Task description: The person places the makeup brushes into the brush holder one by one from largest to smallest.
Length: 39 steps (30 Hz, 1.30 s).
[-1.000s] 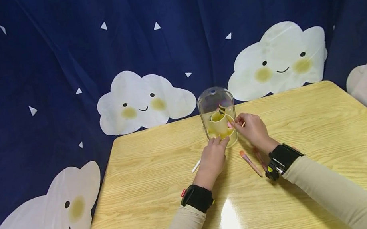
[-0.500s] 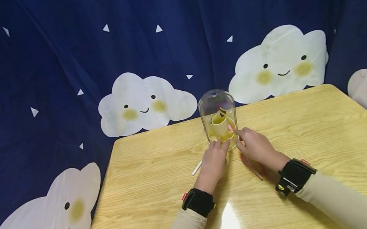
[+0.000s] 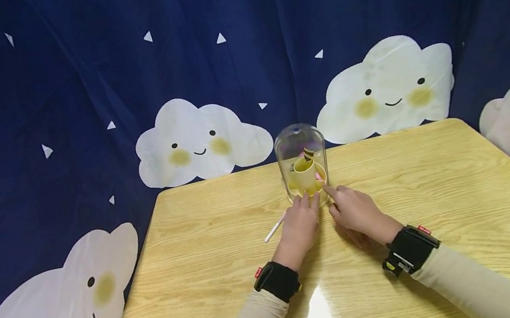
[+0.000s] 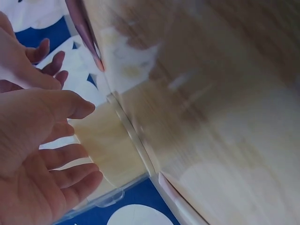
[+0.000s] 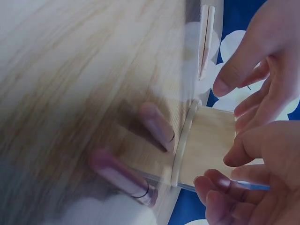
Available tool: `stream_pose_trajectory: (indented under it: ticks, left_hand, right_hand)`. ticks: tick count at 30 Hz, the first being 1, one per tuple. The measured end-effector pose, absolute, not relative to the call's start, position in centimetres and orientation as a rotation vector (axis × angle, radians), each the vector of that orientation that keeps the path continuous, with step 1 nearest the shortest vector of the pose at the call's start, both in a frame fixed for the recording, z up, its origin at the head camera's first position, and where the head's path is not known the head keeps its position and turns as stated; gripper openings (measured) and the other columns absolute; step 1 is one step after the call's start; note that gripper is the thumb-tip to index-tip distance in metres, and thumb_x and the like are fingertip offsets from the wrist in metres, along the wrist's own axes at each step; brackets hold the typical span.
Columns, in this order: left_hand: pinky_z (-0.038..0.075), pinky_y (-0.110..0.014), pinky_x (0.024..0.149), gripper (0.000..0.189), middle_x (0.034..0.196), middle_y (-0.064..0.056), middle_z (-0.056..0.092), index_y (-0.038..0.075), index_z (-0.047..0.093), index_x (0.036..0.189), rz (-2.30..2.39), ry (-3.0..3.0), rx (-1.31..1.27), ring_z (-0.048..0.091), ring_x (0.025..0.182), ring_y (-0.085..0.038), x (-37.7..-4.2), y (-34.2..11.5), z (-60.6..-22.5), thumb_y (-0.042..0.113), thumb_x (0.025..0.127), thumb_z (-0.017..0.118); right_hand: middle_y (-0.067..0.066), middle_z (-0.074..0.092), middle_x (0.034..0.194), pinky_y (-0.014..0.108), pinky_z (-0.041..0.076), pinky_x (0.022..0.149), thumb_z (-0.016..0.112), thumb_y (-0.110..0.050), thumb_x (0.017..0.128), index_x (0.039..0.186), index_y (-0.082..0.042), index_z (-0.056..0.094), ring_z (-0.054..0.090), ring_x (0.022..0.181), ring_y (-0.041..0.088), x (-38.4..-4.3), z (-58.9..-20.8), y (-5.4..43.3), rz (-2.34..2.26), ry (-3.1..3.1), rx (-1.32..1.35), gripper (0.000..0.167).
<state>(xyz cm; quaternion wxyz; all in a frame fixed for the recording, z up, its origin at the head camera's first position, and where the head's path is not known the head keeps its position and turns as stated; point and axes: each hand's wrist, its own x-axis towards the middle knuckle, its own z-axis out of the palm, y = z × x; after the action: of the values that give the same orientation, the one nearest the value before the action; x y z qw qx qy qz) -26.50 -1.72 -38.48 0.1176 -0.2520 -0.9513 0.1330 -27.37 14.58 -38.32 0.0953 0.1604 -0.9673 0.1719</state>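
A clear domed case [image 3: 298, 137] stands upright at the table's far middle, with a pale yellow round holder [image 3: 306, 177] inside. A striped dark piece [image 3: 308, 154] and something pink [image 3: 318, 175] show among its compartments. My left hand [image 3: 300, 223] rests its fingertips at the holder's front rim; in the left wrist view its fingers lie loosely bent along the wall. My right hand [image 3: 357, 212] reaches its index finger to the rim's right front, other fingers relaxed and holding nothing. Two pink makeup brushes [image 5: 119, 174] lie near the right hand, mostly hidden beneath it in the head view.
A thin white stick [image 3: 274, 227] lies left of my left hand on the wooden table [image 3: 224, 276]. The table's far edge meets a dark blue curtain [image 3: 188, 1] with smiling clouds [image 3: 202, 145].
My right hand has come down from the holder's right compartment to its front rim, and its fingers no longer pinch. It now covers most of the brushes. The left hand stays at the rim.
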Motion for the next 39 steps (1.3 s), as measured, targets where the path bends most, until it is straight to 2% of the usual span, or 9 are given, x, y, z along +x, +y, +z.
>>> stream_pose_trajectory:
  ticks: [4,7,12,16,21,26,33,39]
  left_hand:
    - [0.053,-0.028,0.099,0.068,0.153,-0.009,0.048,0.012,0.042,0.155,0.353,-2.855,-0.77,0.051,0.135,-0.024,-26.2,-1.7,-38.5,0.033,0.096,0.068]
    - [0.05,-0.028,0.104,0.064,0.15,-0.012,0.051,0.006,0.046,0.151,0.179,-2.842,-0.763,0.052,0.134,-0.024,-26.3,-2.2,-38.8,0.029,0.095,0.069]
    - [0.055,-0.034,0.095,0.059,0.14,-0.014,0.054,0.001,0.051,0.146,-0.007,-2.807,-0.626,0.055,0.129,-0.026,-26.7,-3.4,-38.8,0.025,0.094,0.068]
    - [0.055,-0.038,0.096,0.057,0.147,-0.014,0.05,0.005,0.052,0.147,0.004,-2.867,-0.546,0.05,0.135,-0.027,-26.9,-4.1,-38.6,0.027,0.096,0.067]
    - [0.054,-0.043,0.098,0.055,0.154,-0.011,0.046,0.01,0.051,0.149,-0.013,-2.94,-0.563,0.047,0.139,-0.028,-26.9,-4.4,-38.7,0.028,0.099,0.064]
    - [0.054,-0.042,0.097,0.057,0.156,-0.009,0.044,0.009,0.046,0.152,0.009,-2.954,-0.585,0.047,0.14,-0.028,-26.8,-4.2,-39.0,0.028,0.1,0.061]
    - [0.054,-0.04,0.097,0.059,0.157,-0.007,0.043,0.01,0.043,0.154,0.05,-2.963,-0.594,0.046,0.141,-0.025,-26.3,-3.8,-39.4,0.031,0.101,0.059]
    - [0.055,-0.042,0.094,0.059,0.155,-0.008,0.047,0.015,0.046,0.152,-0.005,-2.932,-0.602,0.048,0.139,-0.025,-26.1,-3.7,-39.3,0.029,0.098,0.065]
  right_hand:
    - [0.016,0.062,0.085,0.036,0.043,0.047,0.063,-0.007,0.086,0.145,-0.001,0.054,0.05,0.058,0.021,-27.5,-38.3,14.9,0.532,-2.906,0.454,0.06]
    - [0.014,0.061,0.084,0.034,0.041,0.047,0.063,-0.007,0.087,0.148,-0.003,0.051,0.049,0.059,0.021,-27.6,-38.3,15.2,0.549,-2.936,0.44,0.062]
    - [0.013,0.06,0.085,0.033,0.039,0.046,0.064,-0.009,0.088,0.154,-0.006,0.044,0.048,0.059,0.021,-27.7,-38.5,15.7,0.572,-2.985,0.425,0.069]
    - [0.015,0.058,0.086,0.034,0.039,0.046,0.063,-0.009,0.086,0.157,-0.008,0.037,0.048,0.059,0.022,-27.9,-38.6,16.0,0.571,-3.018,0.424,0.076]
    - [0.015,0.058,0.087,0.035,0.04,0.047,0.061,-0.009,0.087,0.158,-0.008,0.034,0.049,0.061,0.023,-28.3,-38.4,16.2,0.579,-3.037,0.417,0.077]
    - [0.016,0.058,0.089,0.036,0.04,0.048,0.062,-0.009,0.087,0.159,-0.006,0.032,0.05,0.062,0.023,-28.7,-38.3,16.2,0.583,-3.048,0.425,0.077]
    - [0.016,0.058,0.089,0.033,0.04,0.047,0.064,-0.009,0.088,0.157,-0.004,0.035,0.05,0.059,0.021,-28.2,-38.1,15.9,0.598,-3.032,0.455,0.075]
    - [0.018,0.06,0.094,0.033,0.042,0.047,0.068,-0.011,0.089,0.155,-0.005,0.04,0.051,0.059,0.021,-28.0,-37.8,15.5,0.572,-3.046,0.448,0.072]
